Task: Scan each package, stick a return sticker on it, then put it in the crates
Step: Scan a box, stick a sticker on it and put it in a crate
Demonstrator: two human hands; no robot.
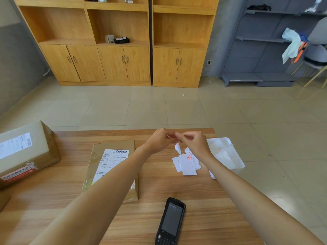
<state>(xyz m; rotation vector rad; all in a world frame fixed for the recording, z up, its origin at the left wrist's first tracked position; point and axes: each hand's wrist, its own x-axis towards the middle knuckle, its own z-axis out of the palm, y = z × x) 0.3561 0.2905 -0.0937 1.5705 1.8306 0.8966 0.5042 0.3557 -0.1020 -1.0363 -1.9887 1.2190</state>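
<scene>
Both hands (178, 138) pinch a sticker (178, 147) (package (113, 167) lies below-left).

Two brown cardboard packages on the wooden surface (203, 200): one flat package with a white shipping label (113, 167), one taller box with red printed tape (26, 152). One black handheld scanner with a keypad (170, 222). One loose pile of white return stickers printed in red (186, 164), number uncertain. One translucent white plastic bag (224, 154). Two bare hands, left (161, 139) and right (195, 143)
</scene>
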